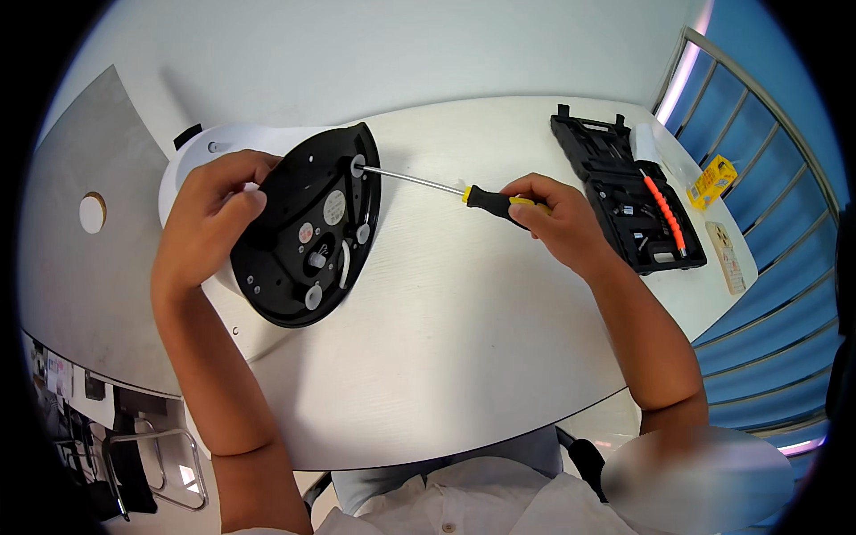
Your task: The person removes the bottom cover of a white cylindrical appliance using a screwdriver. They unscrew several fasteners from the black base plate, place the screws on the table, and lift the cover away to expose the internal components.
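Note:
My left hand (pixel 214 209) grips the upper left edge of a black plastic appliance base (pixel 294 205), tilted up on its side with its underside turned to the right. Along that underside sit several pale round feet, round labels and a short white tube. In my right hand (pixel 557 218) is a screwdriver (pixel 490 201) with a black and yellow handle. Its long metal shaft points left, and the tip meets the foot (pixel 358 166) near the base's top right edge. Whether a screw sits there is too small to tell. Behind the base lies a white curved housing (pixel 201 160), partly hidden.
An open black tool case (pixel 615 183) with bits lies at the right, an orange flexible shaft (pixel 664 214) across it. Beyond are a yellow box (pixel 711 183) and a power strip (pixel 727 257). Metal railing (pixel 776 125) borders the white table (pixel 446 357); a grey panel (pixel 98 294) adjoins left.

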Motion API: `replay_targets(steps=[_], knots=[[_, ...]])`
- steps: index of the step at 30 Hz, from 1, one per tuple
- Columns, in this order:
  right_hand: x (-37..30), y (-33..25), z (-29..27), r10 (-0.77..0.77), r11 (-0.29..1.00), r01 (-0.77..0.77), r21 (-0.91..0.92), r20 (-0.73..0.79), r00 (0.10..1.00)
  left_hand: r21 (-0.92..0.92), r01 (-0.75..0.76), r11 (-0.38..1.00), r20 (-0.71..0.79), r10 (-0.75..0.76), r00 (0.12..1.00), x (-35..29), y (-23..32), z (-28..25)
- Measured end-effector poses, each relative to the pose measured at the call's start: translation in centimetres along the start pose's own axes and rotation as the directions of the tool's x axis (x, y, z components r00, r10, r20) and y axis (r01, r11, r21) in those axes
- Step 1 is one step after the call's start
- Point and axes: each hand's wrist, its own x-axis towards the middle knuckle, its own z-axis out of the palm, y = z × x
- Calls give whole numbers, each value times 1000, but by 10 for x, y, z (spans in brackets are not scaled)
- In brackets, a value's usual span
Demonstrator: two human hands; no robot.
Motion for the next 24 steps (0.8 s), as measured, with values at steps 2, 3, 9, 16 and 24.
replay_targets(steps=[2,3,9,16,24], knots=[[0,0,2,-50,998,50,-28,-10,999,-42,61,997,37,-60,998,-2,1,-3],[0,1,3,-76,996,75,-42,-14,997,-62,93,994,56,-90,994,-3,1,-5],[1,14,3,-526,809,481,-338,-50,849,27,75,997,94,-77,993,-1,4,-5],[-3,11,10,-453,842,394,-369,-86,888,46,63,997,97,-67,993,-2,0,-9],[-6,-14,-2,-10,984,33,-175,131,991,87,-10,996,43,6,999,-17,2,-6]])
